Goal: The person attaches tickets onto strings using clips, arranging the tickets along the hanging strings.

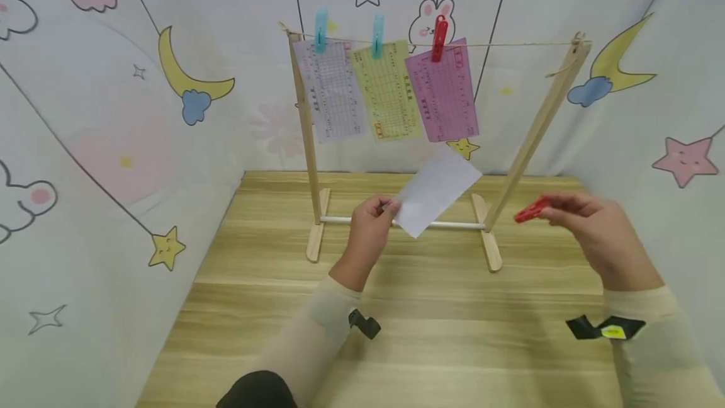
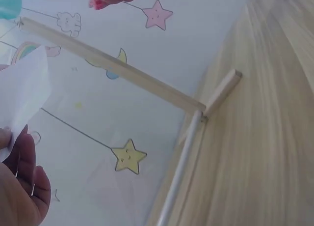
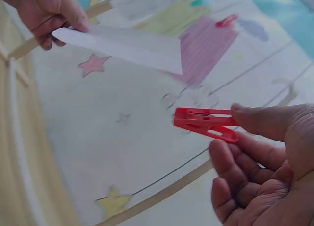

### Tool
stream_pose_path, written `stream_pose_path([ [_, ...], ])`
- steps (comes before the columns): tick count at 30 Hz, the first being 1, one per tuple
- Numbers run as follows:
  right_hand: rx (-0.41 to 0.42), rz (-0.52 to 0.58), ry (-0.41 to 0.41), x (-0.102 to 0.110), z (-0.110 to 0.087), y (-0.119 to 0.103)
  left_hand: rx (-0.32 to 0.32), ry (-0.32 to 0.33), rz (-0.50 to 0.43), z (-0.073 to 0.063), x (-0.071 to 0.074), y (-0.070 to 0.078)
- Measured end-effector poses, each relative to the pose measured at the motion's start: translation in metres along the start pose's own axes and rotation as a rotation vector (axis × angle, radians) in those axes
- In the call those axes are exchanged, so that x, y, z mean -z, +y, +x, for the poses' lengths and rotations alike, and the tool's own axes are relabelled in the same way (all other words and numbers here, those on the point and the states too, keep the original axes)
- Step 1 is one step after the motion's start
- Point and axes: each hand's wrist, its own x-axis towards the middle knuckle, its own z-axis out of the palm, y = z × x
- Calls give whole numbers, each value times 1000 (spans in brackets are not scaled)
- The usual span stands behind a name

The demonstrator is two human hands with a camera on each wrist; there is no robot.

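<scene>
My left hand (image 1: 372, 222) pinches a blank white sheet of paper (image 1: 438, 191) by its lower left edge, in front of the rack. To the right of the rack, my right hand (image 1: 603, 235) holds a red clothespin (image 1: 531, 209) between thumb and fingers. The right wrist view shows this clothespin (image 3: 203, 122) gripped at its handle end, its tip pointing away from the hand. On the string (image 1: 521, 45) hang a white printed slip (image 1: 333, 93), a yellow one (image 1: 391, 93) and a purple one (image 1: 444, 93). Two blue clothespins (image 1: 377, 36) and a red clothespin (image 1: 439, 39) hold them.
The wooden rack has a left post (image 1: 307, 131), a right post (image 1: 532, 140) and a white bar (image 1: 453, 225) low between its feet. It stands on a wood-grain tabletop (image 1: 408, 332). Cartoon-printed cloth (image 1: 113, 162) surrounds the back and sides.
</scene>
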Motion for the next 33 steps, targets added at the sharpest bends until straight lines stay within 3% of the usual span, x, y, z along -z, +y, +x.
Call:
stream_pose_path([
  [2,54,-28,78,5,10,-32,8,20,-89,9,-13,13],
  [5,192,62,162,7,27,-75,-2,55,-166,23,-32,31],
  [8,351,268,178,7,48,-112,-30,75,-234,37,-48,48],
  [13,453,264,171,-1,76,-163,-44,89,-354,57,-73,66],
  [16,431,132,176,-6,87,-189,-36,104,-416,64,-87,70],
  [22,286,-349,210,-18,115,-232,-17,123,-487,69,-100,75],
  [27,230,-459,156,-21,139,-248,-24,132,-511,72,-104,80],
  [33,207,-542,106,-21,151,-245,-17,137,-534,73,-108,83],
])
